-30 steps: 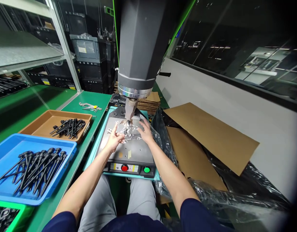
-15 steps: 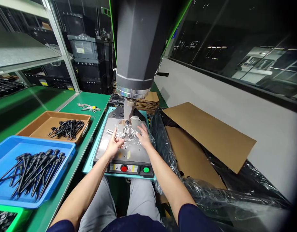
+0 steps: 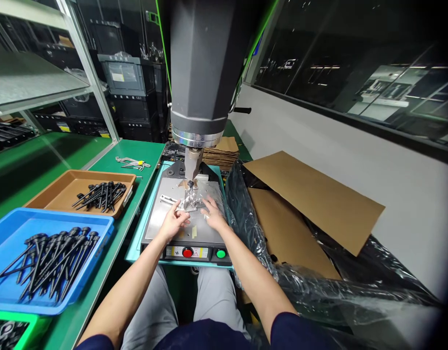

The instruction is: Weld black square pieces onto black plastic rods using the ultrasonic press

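Clear plastic film (image 3: pixel 190 199) lies crumpled on the grey metal plate (image 3: pixel 209 234), between the two hands and below the machine's tapered tip (image 3: pixel 192 165). The left hand (image 3: pixel 173 222) is at its near left edge, the right hand (image 3: pixel 214 216) at its right with fingers spread; whether either pinches the film cannot be told. Glare blurs the film's outline and whatever it covers. The machine's dark housing (image 3: pixel 198 73) runs out at the top. Leftward, the blue tray (image 3: pixel 12 226) and green bin (image 3: pixel 36 323) are cut off.
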Motion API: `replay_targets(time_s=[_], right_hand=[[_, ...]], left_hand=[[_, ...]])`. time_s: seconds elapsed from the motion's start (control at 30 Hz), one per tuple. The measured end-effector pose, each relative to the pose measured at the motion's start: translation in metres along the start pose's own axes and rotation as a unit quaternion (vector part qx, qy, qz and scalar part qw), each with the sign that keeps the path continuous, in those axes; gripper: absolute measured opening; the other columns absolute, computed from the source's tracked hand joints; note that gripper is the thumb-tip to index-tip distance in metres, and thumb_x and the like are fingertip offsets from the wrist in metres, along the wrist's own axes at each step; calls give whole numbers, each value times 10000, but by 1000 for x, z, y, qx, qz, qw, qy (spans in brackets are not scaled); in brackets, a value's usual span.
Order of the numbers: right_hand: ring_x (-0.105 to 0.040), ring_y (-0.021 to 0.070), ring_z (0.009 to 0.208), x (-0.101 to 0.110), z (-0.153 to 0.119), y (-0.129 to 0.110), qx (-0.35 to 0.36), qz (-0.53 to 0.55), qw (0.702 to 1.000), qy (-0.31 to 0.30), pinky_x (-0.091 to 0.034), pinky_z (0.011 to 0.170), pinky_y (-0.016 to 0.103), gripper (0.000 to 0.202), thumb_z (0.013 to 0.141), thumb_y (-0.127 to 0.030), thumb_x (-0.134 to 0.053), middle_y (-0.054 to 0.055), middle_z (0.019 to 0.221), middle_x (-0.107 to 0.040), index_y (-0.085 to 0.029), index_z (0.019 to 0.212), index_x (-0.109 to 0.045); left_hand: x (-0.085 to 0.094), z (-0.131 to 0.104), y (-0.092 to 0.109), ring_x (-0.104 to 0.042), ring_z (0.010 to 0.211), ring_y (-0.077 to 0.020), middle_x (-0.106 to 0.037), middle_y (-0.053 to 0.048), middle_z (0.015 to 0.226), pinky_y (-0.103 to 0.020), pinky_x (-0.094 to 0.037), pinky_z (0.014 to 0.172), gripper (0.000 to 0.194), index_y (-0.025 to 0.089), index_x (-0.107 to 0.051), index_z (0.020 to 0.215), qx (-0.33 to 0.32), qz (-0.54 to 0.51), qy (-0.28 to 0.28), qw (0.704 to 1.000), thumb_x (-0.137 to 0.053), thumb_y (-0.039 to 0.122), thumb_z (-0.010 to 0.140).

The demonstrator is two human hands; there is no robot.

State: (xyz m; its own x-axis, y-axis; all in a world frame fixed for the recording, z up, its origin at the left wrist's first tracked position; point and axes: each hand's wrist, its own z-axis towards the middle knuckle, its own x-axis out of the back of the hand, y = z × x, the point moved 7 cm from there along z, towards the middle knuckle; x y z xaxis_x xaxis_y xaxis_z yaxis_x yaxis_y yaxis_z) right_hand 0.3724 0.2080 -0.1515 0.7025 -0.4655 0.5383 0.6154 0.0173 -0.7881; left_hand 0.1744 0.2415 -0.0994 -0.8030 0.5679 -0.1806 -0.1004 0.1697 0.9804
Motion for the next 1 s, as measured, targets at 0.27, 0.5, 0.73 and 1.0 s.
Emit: replay_targets(time_s=[0.27,0.5,0.73,1.0], right_hand=[[-400,319,1387,9,-90,-11,35,-59,997,33,-372,1125,522,369,920,-318,-511,145,1425,-507,-184,1232,-655],[-560,303,1143,47,-187,-2,11,-131,968,215,-460,998,526,287,954,-405,-511,136,1204,-612,-210,1054,-696],[-497,323,1226,31,-203,25,-66,-119,964,227,-446,1030,528,478,936,-480,-513,173,1299,-483,-184,1310,-522],[-478,341,1279,23,-207,47,-76,-111,973,187,-432,1057,532,631,928,-497,-510,168,1379,-457,-206,1469,-363]], left_hand=[[32,-23,-3,-660,819,-171,-656,-42,889,-293,-515,704,860,157,-371,1466,-37,147,62,986,-764,392,738],[104,-94,-29,-645,1011,-235,-641,-121,1143,-391,-536,875,543,179,-538,1312,-96,262,256,926,-615,443,844],[110,-125,-50,-497,1237,-326,-529,-151,1277,-484,-409,1063,437,185,-611,1214,-175,471,307,808,-569,430,854],[151,-114,-91,-500,1258,-334,-531,-145,1330,-495,-392,1079,720,200,-458,1407,-91,426,282,855,-596,569,803]])
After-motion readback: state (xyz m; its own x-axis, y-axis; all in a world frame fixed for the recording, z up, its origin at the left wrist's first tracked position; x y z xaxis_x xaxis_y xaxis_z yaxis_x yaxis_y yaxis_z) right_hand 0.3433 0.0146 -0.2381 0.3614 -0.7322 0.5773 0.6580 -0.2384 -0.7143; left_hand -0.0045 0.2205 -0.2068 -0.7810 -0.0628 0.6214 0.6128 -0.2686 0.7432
